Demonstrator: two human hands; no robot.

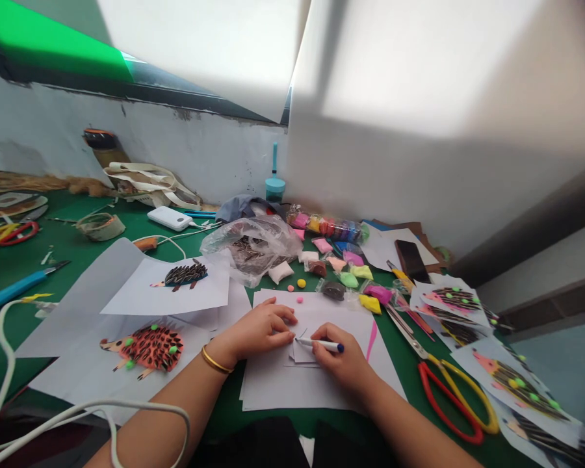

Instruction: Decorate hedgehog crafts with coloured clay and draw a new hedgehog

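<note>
In my right hand is a white pen with a dark blue end, its tip down on a small slip of white paper. A short dark line shows near the tip. My left hand lies with its fingers stretched out, the fingertips at the left edge of the slip. Beneath both are larger white sheets, with a pink strip at their right side. Small clay balls, pink and yellow, sit just beyond my left fingers.
Red-and-yellow-handled scissors lie to the right, near several hedgehog pictures. Bagged coloured clay and a plastic bag of seeds are behind. At left are two hedgehog pictures, a white cable and a blue craft knife.
</note>
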